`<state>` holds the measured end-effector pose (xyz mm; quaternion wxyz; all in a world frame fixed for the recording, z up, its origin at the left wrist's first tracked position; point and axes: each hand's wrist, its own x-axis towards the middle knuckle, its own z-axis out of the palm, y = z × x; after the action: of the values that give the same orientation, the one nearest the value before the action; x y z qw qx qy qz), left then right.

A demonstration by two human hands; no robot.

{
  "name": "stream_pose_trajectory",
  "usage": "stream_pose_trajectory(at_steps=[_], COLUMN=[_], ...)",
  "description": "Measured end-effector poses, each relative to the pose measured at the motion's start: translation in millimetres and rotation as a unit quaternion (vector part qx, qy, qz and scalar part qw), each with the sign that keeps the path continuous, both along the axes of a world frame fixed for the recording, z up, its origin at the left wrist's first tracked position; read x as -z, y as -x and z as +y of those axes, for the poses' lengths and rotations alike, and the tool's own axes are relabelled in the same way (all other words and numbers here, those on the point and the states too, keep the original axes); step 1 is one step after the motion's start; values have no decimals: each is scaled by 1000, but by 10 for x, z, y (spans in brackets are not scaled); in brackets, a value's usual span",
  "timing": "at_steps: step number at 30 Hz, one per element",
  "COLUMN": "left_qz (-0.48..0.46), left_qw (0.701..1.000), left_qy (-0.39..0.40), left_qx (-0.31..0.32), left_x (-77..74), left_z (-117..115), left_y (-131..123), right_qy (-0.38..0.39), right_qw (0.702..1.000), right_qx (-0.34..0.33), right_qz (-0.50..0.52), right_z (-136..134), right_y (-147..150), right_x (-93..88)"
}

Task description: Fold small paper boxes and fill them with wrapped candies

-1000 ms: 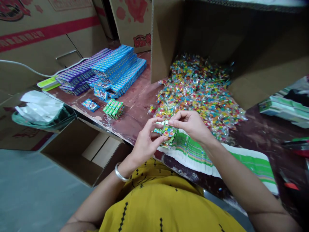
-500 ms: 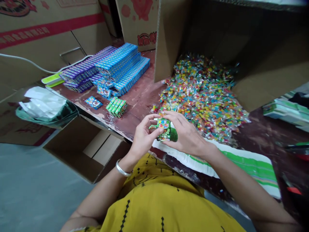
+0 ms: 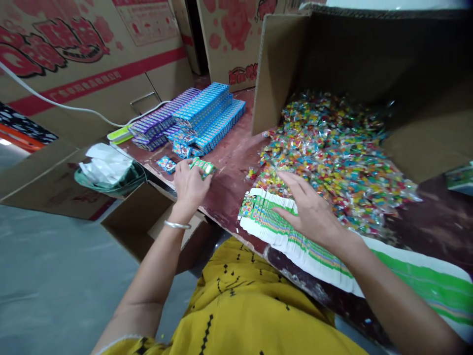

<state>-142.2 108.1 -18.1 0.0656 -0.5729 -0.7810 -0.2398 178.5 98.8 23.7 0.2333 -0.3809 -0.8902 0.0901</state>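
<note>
My left hand [image 3: 190, 182] is at the small group of green candy boxes [image 3: 205, 166] near the table's front edge. Its fingers are curled round a box at the near end, mostly hidden by the hand. My right hand [image 3: 312, 209] holds nothing, thumb and fingers apart, above a long overlapping row of flat green-and-white cartons [image 3: 273, 217]. Just beyond that hand spreads a big heap of clear-wrapped colourful candies [image 3: 332, 148]. A single blue box [image 3: 166, 164] lies left of the green ones.
Stacked blue boxes [image 3: 210, 116] and purple boxes [image 3: 162, 116] stand at the back left. A large cardboard carton [image 3: 275, 74] opens round the candy heap. Below the table edge are an open cardboard box [image 3: 125, 227] and a green basin [image 3: 107, 185] with white scraps.
My left hand has moved left from the middle, carrying the green box to the other green ones. My right hand has let go of it and opened over the cartons. The view has shifted.
</note>
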Motion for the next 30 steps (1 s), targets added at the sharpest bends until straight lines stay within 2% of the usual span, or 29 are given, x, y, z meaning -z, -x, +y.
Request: stream_pose_trajectory(at_steps=[3, 6, 9, 12, 14, 18, 23, 27, 29, 30], left_qz=[20, 8, -38, -80, -82, -78, -88, -142, -221, -284], left_qw=[1000, 999, 989, 961, 948, 947, 950, 946, 934, 918], left_qy=[15, -31, -63, 15, 68, 98, 98, 82, 53, 42], left_qx=[-12, 9, 126, 264, 299, 295, 284, 281, 277, 274], left_x=[80, 124, 145, 208, 283, 424, 467, 418, 349, 303], left_z=[130, 111, -46, -256, -364, -432, -402, -422, -444, -457], left_y=[75, 7, -151, -355, -470, -564, -561, -585, -594, -595], right_qy=[7, 16, 62, 104, 112, 109, 83, 97, 158, 201], right_qw=[1000, 999, 997, 993, 990, 983, 985, 995, 984, 969], right_qx=[29, 31, 30, 28, 13, -11, -30, -22, -11, -10], right_qz=[-8, -13, -14, -46, -85, -149, -150, -32, 83, 144], right_z=[25, 89, 228, 425, 551, 697, 676, 619, 596, 583], right_y=[-87, -82, 30, 221, 362, 578, 642, 618, 606, 599], right_x=[39, 83, 142, 230, 292, 363, 336, 298, 266, 241])
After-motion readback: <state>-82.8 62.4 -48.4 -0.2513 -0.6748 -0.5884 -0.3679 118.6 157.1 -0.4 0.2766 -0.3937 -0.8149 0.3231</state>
